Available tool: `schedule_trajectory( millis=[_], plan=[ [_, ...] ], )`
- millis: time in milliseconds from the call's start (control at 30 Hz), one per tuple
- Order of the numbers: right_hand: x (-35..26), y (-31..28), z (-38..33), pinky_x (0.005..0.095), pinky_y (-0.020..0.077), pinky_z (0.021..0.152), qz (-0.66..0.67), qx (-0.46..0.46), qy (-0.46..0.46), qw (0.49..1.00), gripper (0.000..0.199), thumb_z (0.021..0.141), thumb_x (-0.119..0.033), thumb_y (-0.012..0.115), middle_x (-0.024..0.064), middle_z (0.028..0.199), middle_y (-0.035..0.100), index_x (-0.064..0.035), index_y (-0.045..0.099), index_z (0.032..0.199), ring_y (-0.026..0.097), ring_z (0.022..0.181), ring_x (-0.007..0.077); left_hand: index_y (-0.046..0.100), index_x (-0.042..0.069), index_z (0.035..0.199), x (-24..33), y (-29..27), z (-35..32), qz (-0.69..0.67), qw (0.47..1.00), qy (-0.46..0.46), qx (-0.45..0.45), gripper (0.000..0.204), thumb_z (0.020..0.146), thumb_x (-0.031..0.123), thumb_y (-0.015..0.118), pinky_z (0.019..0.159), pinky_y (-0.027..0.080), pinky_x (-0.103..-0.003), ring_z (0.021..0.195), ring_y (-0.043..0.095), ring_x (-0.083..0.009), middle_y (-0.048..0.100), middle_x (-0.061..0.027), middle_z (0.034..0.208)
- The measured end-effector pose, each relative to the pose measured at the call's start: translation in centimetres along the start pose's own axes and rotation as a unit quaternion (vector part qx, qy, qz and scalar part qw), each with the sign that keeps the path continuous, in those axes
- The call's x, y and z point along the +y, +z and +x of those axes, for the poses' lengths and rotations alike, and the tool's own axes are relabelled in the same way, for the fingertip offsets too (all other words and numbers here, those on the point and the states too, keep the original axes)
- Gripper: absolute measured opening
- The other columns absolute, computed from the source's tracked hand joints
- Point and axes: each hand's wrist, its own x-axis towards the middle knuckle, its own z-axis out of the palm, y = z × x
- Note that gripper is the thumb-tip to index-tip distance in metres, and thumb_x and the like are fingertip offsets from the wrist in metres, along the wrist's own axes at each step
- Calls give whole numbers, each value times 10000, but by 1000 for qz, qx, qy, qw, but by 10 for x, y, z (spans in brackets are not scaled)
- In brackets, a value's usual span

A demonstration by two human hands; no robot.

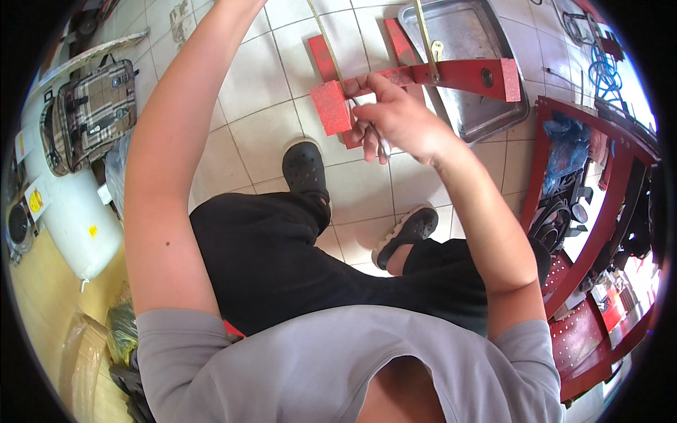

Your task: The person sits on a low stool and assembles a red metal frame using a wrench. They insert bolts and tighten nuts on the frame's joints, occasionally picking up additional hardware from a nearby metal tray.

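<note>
At red stand [462,79] crossing tray [486,116] edge: right hand [395,118] grips metal tool [382,143]; tiled floor [247,84] spreads left. Left hand out of view, grip can't tell.

Head fisheye, close above grey shirt [303,359], facing down toward tiled floor [363,190]

We cannot see the left hand: the bare left forearm [211,56] runs out past the upper edge. The right hand [405,120] hides part of the slim grey metal tool [383,146], so we cannot tell its kind. The same edge cuts off two thin brass-coloured rods [424,29] and the rectangular grey metal tray [471,39], which the long red metal beam [458,76] partly hides from us.
</note>
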Motion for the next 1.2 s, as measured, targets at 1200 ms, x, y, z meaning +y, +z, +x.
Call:
schedule_trajectory(
  millis=[1200],
  plan=[
    [102, 9, 3, 385, 531, 687, -359, 236, -516, 741, 284, 718, 51, 636, 169, 903, 596, 7, 514, 970, 627, 794, 334, 295, 234, 491, -1, 1, 0, 12, 1000, -5, 24, 477, 858, 422, 535, 365, 223, -280, 369, 314, -127, 293, 51, 435]
  ],
)
